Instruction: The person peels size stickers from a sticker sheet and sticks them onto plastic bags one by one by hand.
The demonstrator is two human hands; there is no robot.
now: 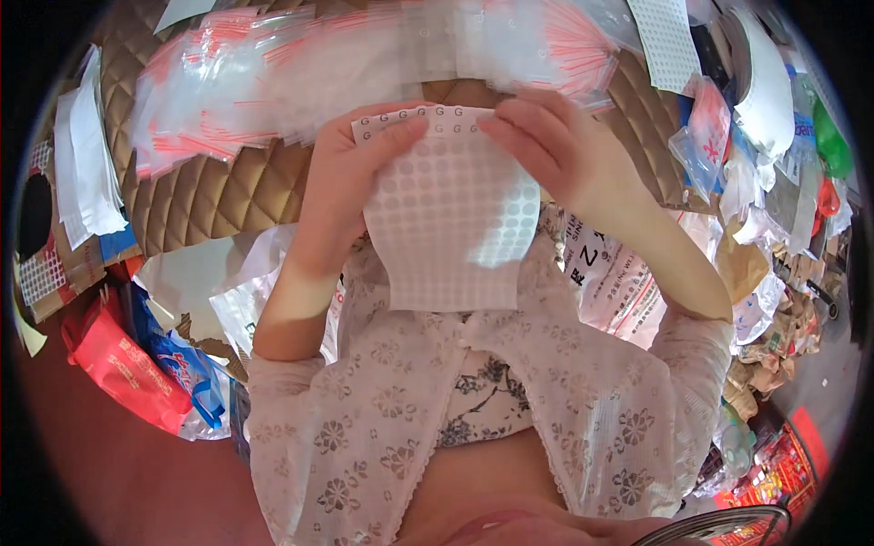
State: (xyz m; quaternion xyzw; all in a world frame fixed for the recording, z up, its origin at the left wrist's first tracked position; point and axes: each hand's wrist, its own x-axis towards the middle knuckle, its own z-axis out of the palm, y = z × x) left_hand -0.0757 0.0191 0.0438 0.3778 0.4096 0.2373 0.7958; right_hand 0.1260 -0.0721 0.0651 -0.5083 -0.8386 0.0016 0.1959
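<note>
A white sheet of small round stickers (446, 218) hangs in front of me, gripped at its upper end. Dark printed marks show on the top rows, while the rows below are pale circles. My left hand (350, 164) is closed on the sheet's upper left edge, thumb lying across the front. At the upper right corner my right hand (542, 141) is closed with fingertips pinched against the sheet; whether a single sticker is between them is hidden. Beyond the hands, clear zip bags with red-striped edges (346, 68) lie in an overlapping row.
The bags rest on a brown quilted surface (218, 200). Stacked white sheets (86, 146) lie at the left, above a red bag (123, 364). More sticker sheets (665, 41) lie at the far right. Plastic bags and crumpled packaging (774, 355) crowd the right side.
</note>
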